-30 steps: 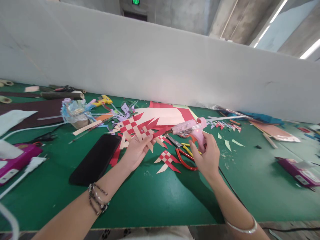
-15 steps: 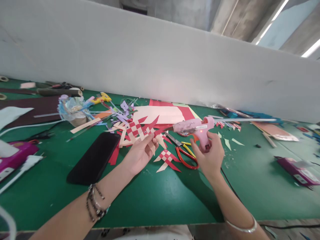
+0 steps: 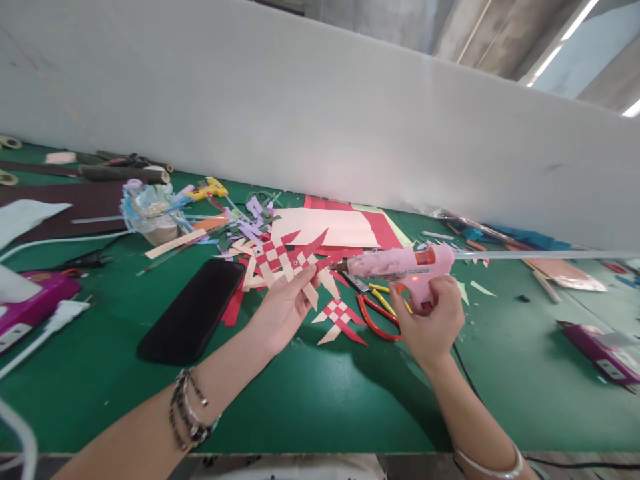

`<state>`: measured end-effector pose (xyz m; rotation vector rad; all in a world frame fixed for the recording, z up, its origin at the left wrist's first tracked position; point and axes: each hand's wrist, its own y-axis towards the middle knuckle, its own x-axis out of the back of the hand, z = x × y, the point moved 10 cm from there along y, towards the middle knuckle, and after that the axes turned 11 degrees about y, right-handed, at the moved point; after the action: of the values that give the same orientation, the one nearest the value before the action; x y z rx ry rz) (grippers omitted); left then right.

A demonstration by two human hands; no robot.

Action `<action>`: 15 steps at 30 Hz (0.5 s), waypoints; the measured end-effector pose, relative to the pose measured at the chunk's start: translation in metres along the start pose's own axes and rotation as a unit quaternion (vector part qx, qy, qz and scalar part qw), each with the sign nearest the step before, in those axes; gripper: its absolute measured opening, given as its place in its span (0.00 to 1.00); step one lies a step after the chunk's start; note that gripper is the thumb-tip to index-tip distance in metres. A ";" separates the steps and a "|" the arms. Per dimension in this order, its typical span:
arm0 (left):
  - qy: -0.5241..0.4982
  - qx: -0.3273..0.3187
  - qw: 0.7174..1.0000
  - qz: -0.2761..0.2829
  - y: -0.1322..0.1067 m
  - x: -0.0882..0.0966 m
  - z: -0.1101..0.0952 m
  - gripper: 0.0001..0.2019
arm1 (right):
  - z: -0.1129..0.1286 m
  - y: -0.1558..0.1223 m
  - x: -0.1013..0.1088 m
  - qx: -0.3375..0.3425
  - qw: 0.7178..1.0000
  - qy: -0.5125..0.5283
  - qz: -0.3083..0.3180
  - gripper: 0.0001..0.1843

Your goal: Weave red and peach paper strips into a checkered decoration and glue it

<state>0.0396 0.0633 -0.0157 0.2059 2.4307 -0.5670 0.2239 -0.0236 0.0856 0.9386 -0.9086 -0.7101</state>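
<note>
My left hand (image 3: 283,308) pinches a woven red-and-cream paper fish (image 3: 285,259) and holds it just above the green table (image 3: 310,393). My right hand (image 3: 431,319) grips the handle of a pink hot glue gun (image 3: 400,264). A long clear glue stick (image 3: 540,254) pokes out of its back. The gun's nozzle points left, close to the fish's red tail strips. A second, smaller woven fish (image 3: 340,317) lies flat on the table between my hands.
A black phone (image 3: 193,310) lies left of my left hand. Red-handled scissors (image 3: 377,317) rest under the glue gun. Paper strips and red and cream sheets (image 3: 330,227) litter the back. A white partition (image 3: 320,113) stands behind. Magenta boxes (image 3: 30,303) sit at both sides.
My right hand has moved the glue gun rightward and levelled it, nozzle still near the fish. My left hand shifted the fish slightly; the camera view drifted a little.
</note>
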 end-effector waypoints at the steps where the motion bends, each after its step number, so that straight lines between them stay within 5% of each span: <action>1: 0.007 0.001 1.000 0.002 0.000 0.000 0.000 0.04 | 0.001 0.000 0.001 0.007 1.000 -0.003 -0.005 0.16; 15: 0.013 0.006 1.000 0.011 0.000 -0.003 0.002 0.04 | 0.004 -0.001 0.004 0.036 0.999 -0.014 -0.006 0.16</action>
<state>0.0428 0.0620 -0.0158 0.2468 2.4467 -0.5728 0.2222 -0.0283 0.0874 1.0018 -0.9587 -0.7057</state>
